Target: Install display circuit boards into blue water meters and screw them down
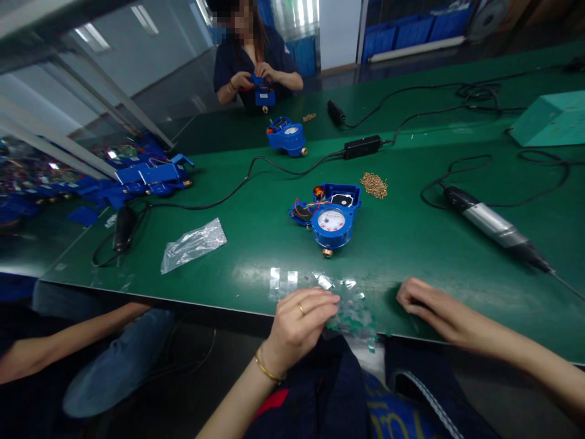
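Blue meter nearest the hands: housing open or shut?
Open. The blue meter shows wires and a black part, no cover over them.

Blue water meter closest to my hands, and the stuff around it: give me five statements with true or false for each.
1. The nearest blue meter has its dial facing up. True.
2. The heap of small brass-coloured pieces lies left of that meter. False: it lies to the right.
3. Your left hand wears a ring. True.
4. Your right hand grips the black-and-silver tool. False: they are apart.
5. The clear plastic bag lies left of that meter. True.
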